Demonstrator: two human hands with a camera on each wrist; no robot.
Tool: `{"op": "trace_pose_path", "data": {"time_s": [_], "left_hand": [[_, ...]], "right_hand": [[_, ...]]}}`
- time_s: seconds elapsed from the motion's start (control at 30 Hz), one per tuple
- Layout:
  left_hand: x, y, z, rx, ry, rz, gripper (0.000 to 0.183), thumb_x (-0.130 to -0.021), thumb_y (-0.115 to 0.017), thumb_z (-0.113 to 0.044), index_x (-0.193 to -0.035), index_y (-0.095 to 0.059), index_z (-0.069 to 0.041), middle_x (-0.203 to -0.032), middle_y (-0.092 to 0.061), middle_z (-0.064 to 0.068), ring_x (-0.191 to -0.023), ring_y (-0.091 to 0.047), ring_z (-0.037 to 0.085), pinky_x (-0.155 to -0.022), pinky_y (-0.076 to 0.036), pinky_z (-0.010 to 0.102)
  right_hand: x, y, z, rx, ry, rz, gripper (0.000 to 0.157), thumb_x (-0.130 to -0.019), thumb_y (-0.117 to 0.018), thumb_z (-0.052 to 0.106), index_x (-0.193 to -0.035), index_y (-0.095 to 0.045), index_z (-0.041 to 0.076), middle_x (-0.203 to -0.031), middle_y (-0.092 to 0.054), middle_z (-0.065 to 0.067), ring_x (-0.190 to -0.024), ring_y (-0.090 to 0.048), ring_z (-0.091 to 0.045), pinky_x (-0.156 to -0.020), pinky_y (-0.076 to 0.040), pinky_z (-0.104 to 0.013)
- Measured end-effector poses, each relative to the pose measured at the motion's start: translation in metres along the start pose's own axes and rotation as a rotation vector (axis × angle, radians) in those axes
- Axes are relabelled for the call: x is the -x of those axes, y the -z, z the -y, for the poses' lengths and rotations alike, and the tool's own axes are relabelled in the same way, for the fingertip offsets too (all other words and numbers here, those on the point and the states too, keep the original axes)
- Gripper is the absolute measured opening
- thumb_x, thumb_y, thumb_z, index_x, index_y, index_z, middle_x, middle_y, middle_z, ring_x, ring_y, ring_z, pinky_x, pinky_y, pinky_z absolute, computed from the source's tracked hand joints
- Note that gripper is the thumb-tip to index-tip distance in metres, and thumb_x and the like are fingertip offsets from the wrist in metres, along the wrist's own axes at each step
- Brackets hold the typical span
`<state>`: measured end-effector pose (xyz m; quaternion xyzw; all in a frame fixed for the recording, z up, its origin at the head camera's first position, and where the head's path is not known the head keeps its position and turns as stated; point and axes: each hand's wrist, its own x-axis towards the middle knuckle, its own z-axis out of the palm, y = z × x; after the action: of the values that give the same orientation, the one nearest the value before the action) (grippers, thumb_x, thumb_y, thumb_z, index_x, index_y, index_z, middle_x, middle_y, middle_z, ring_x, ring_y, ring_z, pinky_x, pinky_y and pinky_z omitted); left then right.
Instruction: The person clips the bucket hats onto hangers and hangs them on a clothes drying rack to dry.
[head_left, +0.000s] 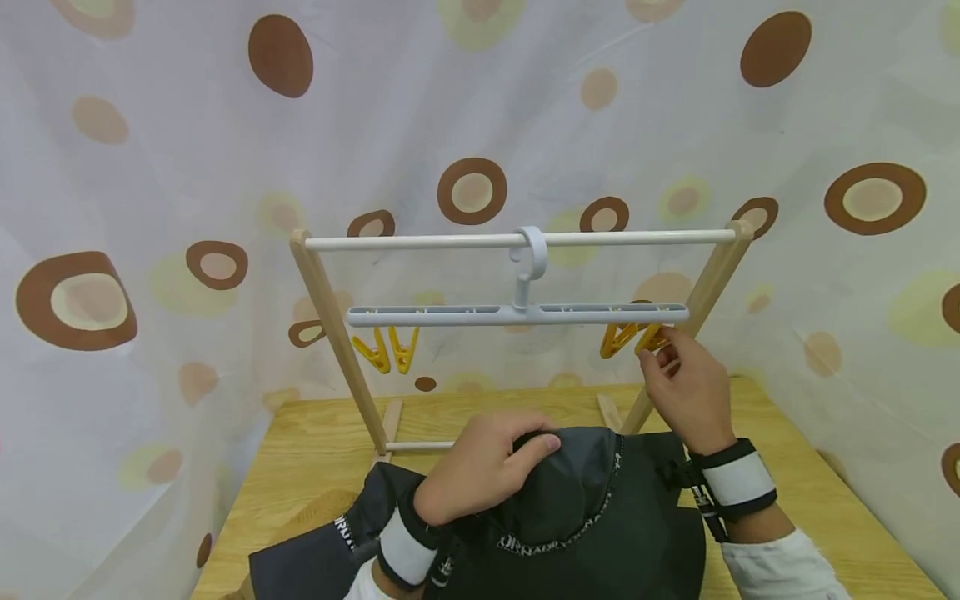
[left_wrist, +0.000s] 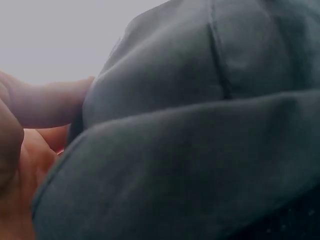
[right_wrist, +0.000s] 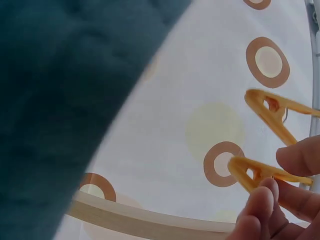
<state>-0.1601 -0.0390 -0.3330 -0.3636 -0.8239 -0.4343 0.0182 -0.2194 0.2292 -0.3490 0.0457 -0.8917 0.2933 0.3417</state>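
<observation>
A black hat (head_left: 577,492) with a rounded crown, wide fabric flaps and white-lettered trim is held low in front of the rack. My left hand (head_left: 483,462) grips the crown's upper edge, thumb on the near side; in the left wrist view the dark cloth (left_wrist: 190,165) covers part of the fingers. My right hand (head_left: 693,387) is raised to the right end of a pale grey hanger (head_left: 480,316). Its thumb and fingers pinch a yellow clothespin (right_wrist: 245,175) there. Beside it hangs a second yellow clothespin (right_wrist: 267,112). Hat and clothespins are apart.
The hanger hooks over the white top bar (head_left: 420,242) of a wooden-legged rack (head_left: 330,333). Two more yellow clothespins (head_left: 386,350) hang at its left end. Below is a wood-grain table (head_left: 300,450); a patterned curtain (head_left: 172,167) stands close behind.
</observation>
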Motion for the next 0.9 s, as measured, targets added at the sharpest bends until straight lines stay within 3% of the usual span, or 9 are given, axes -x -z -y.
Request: {"op": "trace_pose_path", "data": {"time_s": [0.17, 0.3, 0.5, 0.63, 0.77, 0.9], "left_hand": [[-0.012, 0.012, 0.002, -0.114, -0.047, -0.095, 0.020, -0.103, -0.054, -0.019, -0.111, -0.071, -0.013, -0.105, -0.073, 0.004, -0.094, -0.069, 0.017, -0.083, -0.054, 0.028], [-0.021, 0.009, 0.012, -0.180, -0.046, -0.200, 0.018, -0.102, -0.055, -0.017, -0.108, -0.071, -0.012, -0.106, -0.072, 0.006, -0.098, -0.068, 0.020, -0.086, -0.054, 0.034], [-0.042, -0.002, 0.042, -0.207, -0.010, -0.425, 0.020, -0.101, -0.055, -0.016, -0.109, -0.071, -0.007, -0.105, -0.072, 0.010, -0.099, -0.068, 0.027, -0.088, -0.054, 0.041], [-0.057, 0.003, 0.063, -0.234, 0.000, -0.519, 0.022, -0.102, -0.054, -0.016, -0.110, -0.072, -0.006, -0.105, -0.072, 0.012, -0.097, -0.068, 0.029, -0.087, -0.054, 0.044], [-0.072, 0.014, 0.079, -0.227, 0.012, -0.511, 0.026, -0.102, -0.052, -0.018, -0.115, -0.072, -0.005, -0.113, -0.071, 0.015, -0.107, -0.066, 0.033, -0.095, -0.051, 0.048], [-0.077, 0.024, 0.095, -0.081, 0.108, -0.413, 0.031, -0.104, -0.050, -0.021, -0.123, -0.067, -0.004, -0.122, -0.067, 0.018, -0.115, -0.062, 0.035, -0.101, -0.049, 0.050]], "right_hand": [[0.004, 0.001, 0.000, 0.011, 0.044, -0.024, 0.022, -0.092, -0.065, 0.011, -0.108, -0.070, -0.003, -0.083, -0.068, -0.021, -0.067, -0.066, -0.033, -0.056, -0.050, -0.039], [0.007, 0.002, 0.001, 0.019, 0.055, -0.051, 0.019, -0.090, -0.068, 0.009, -0.104, -0.069, -0.004, -0.087, -0.068, -0.023, -0.072, -0.066, -0.036, -0.059, -0.053, -0.045], [0.008, 0.002, 0.000, 0.041, 0.058, -0.071, 0.018, -0.089, -0.071, 0.011, -0.100, -0.070, -0.003, -0.087, -0.069, -0.022, -0.074, -0.066, -0.034, -0.060, -0.052, -0.040], [0.010, 0.001, 0.002, 0.034, 0.053, -0.087, 0.018, -0.087, -0.075, 0.014, -0.094, -0.071, -0.002, -0.085, -0.068, -0.021, -0.071, -0.063, -0.033, -0.058, -0.047, -0.033], [0.010, 0.000, 0.003, 0.017, 0.062, -0.124, 0.018, -0.085, -0.078, 0.014, -0.088, -0.071, -0.002, -0.083, -0.065, -0.020, -0.069, -0.060, -0.033, -0.056, -0.043, -0.029], [0.010, -0.002, 0.003, -0.008, 0.055, -0.156, 0.018, -0.085, -0.077, 0.013, -0.088, -0.071, -0.003, -0.085, -0.065, -0.019, -0.069, -0.061, -0.031, -0.056, -0.044, -0.026]]}}
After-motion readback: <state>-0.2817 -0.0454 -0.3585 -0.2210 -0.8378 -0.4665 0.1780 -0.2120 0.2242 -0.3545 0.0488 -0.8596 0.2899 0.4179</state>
